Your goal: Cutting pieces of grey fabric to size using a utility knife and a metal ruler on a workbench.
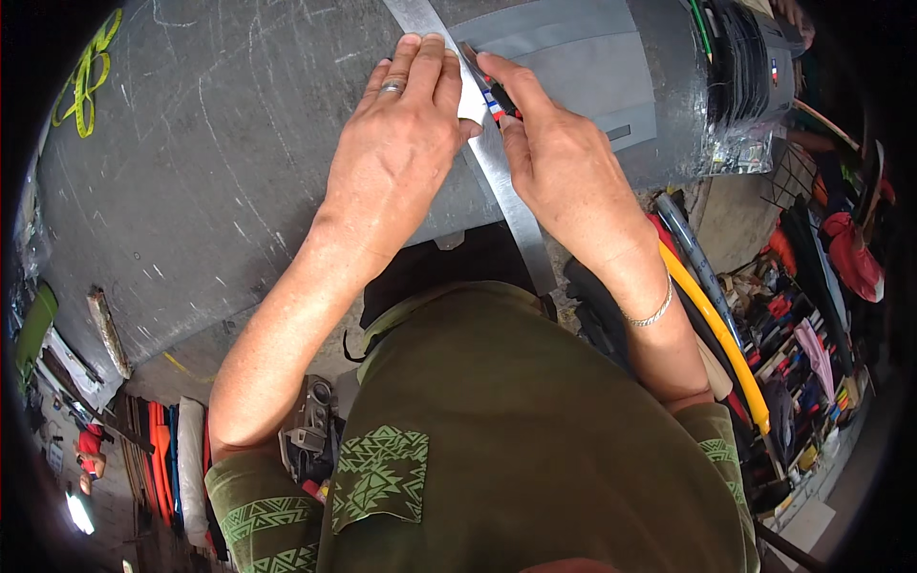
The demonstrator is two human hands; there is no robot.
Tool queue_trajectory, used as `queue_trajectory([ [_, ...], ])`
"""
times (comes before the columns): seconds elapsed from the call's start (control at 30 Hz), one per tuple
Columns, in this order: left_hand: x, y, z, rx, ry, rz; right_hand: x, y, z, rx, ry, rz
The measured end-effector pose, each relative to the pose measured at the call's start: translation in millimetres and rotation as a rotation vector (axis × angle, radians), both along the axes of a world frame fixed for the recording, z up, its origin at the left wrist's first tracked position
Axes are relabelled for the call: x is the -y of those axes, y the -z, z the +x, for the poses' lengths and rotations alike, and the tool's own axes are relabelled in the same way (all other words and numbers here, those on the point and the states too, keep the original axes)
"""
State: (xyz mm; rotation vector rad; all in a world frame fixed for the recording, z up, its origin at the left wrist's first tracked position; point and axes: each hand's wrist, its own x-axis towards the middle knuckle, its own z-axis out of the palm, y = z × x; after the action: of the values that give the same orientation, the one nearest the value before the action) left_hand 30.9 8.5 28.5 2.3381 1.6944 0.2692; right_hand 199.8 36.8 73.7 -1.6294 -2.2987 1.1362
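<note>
A long metal ruler (506, 186) lies slantwise across the table, its near end jutting past the front edge. My left hand (401, 138) rests flat on it, fingers stretched out and thumb out to the side. Beside the ruler's right edge, my right hand (564, 162) grips a cutter knife (495, 98) with a dark handle, its index finger reaching along the top. The knife tip points away from me, close to the ruler. Under and to the right of the ruler lies a grey sheet (592, 76) with a small dark rectangle near its corner.
The dark, scratched table (210, 181) spreads to the left, with a yellow tape (88, 81) at its far left. Stacked dark pieces (755, 67) stand at the far right. Fabric rolls (191, 458) stand lower left; a yellow tube (716, 329) leans at right beside cluttered shelves (802, 353).
</note>
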Motion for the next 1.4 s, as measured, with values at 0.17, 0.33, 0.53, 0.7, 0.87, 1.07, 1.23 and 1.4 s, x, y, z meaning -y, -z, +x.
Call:
queue_trajectory([
  [0.17, 1, 1, 1, -0.007, -0.005, -0.008, 2, 2, 0, -0.002, 0.011, 0.01],
  [0.33, 0, 1, 3, -0.005, -0.006, 0.02, 0, 6, 6, -0.038, -0.004, 0.033],
  [0.53, 3, 4, 2, 0.026, -0.022, 0.008, -19, -31, 35, -0.536, 0.249, -0.465],
  [0.7, 5, 5, 1, -0.009, -0.028, 0.025, -54, -67, 43, -1.232, 0.444, -0.686],
  [0.87, 3, 0, 5, -0.005, -0.031, 0.019, -104, -5, 80, -0.714, 0.022, -0.353],
  [1.07, 5, -1, 3, -0.016, -0.046, 0.007, -136, -17, 20, -0.237, -0.153, 0.225],
  [1.23, 5, 0, 3, -0.002, -0.056, -0.005, -119, -3, -38, -0.841, -0.022, -0.093],
  [1.4, 2, -2, 4, 0.031, -0.049, 0.005, -135, 48, -70, -0.958, 0.205, -0.479],
])
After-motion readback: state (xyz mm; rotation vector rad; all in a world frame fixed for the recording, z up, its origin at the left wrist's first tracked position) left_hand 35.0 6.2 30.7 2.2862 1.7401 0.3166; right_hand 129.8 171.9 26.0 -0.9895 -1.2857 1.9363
